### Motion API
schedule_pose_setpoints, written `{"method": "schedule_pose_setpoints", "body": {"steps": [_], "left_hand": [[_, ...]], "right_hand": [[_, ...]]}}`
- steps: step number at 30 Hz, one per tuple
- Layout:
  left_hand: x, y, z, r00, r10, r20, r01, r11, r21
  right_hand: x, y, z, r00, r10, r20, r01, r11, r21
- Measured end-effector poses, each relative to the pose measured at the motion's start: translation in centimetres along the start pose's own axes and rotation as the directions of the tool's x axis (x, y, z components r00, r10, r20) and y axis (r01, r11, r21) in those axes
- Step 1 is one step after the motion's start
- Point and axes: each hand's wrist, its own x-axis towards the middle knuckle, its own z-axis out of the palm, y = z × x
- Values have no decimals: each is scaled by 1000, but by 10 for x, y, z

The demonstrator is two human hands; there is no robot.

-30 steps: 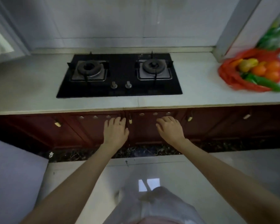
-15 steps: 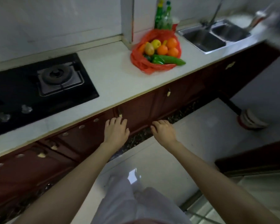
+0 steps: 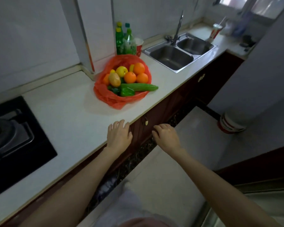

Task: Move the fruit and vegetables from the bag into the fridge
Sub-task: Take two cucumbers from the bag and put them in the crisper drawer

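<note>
Near counter (image 3: 69,112) front edge, red bag (image 3: 121,97) of fruit and vegetables, left hand (image 3: 119,136) over edge, right hand (image 3: 166,138) off it, fingers relaxed, holding nothing

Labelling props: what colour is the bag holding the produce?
Translucent orange-red plastic bag; head view, the only one, shows it clearly.

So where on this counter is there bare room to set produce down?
The widest free patch of countertop runs between the gas hob and the red bag, out to the front edge near the left hand. A narrower strip lies between bag and sink. Behind the bag, bottles and a cup crowd the corner.
</note>
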Motion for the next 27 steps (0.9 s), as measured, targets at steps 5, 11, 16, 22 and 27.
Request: {"method": "schedule_pose_setpoints", "body": {"steps": [5, 11, 16, 22, 27], "left_hand": [[82, -17, -3, 1000, 7, -29, -7, 1000, 9], [137, -34, 3, 998, -26, -60, 27, 1000, 13], [172, -44, 19, 989, -126, -74, 128, 992, 22], [215, -36, 28, 954, -278, -113, 290, 951, 105], [243, -21, 32, 902, -420, -105, 431, 891, 143]], "right_hand": [[87, 10, -5, 998, -28, -51, 27, 999, -21], [164, 21, 8, 994, -93, -58, 94, 996, 1], [225, 32, 27, 981, -194, -6, 194, 981, 16], [313, 47, 34, 936, -351, 28, 348, 935, 71], [374, 61, 41, 857, -507, 90, 498, 861, 104]]}}
